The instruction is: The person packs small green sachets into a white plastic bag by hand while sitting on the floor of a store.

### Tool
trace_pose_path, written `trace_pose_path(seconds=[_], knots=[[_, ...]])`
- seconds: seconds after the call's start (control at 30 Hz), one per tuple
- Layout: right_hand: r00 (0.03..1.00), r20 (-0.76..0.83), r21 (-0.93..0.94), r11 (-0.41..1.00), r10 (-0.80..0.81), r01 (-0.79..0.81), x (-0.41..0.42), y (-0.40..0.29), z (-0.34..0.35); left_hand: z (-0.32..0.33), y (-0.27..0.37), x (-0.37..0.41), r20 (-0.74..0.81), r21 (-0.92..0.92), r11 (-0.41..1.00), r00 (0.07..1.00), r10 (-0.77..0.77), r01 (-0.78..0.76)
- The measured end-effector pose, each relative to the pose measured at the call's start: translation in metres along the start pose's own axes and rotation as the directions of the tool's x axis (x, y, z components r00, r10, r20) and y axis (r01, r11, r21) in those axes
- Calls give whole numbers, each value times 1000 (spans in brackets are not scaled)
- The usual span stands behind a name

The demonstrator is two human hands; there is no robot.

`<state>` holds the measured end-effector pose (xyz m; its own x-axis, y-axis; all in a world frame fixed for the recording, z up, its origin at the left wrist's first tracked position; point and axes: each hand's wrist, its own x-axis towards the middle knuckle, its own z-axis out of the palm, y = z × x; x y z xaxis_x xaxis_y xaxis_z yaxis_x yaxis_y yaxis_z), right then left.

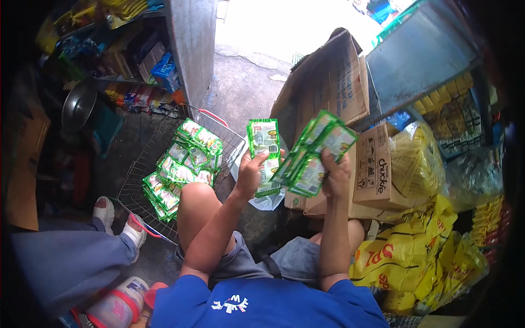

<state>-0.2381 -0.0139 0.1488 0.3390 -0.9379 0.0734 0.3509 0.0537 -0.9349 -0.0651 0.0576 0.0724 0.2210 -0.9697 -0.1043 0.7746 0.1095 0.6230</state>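
My left hand (251,172) grips a strip of green-and-white seasoning sachets (264,135), held upright with the thumb across the front. To its right, my right hand (337,174) is closed on a thick, fanned bunch of similar green sachets (313,153). The two bundles are close together; whether they touch I cannot tell. Below and behind my left hand lies a white plastic bag (268,203) on the floor. At the left, a wire basket (133,174) with red handles holds several piles of green sachets (180,168), partly hidden by my knee.
Cardboard boxes (371,164) stand at the right beside yellow plastic bags (398,254). A stocked shelf (190,49) rises at the upper left. Another person's legs (74,258) and white shoes are close to the basket. A plastic container (117,301) with red bands sits at the lower left.
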Motion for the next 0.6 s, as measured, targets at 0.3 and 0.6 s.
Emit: trace_pose_path(seconds=[0.3, 0.6], knots=[[909, 371, 365, 930, -192, 48, 72, -20, 53, -7, -16, 8, 23, -96, 994, 998, 55, -53], [851, 524, 563, 762, -32, -318, 44, 41, 211, -19, -7, -22, -2, -90, 992, 996, 84, -84]])
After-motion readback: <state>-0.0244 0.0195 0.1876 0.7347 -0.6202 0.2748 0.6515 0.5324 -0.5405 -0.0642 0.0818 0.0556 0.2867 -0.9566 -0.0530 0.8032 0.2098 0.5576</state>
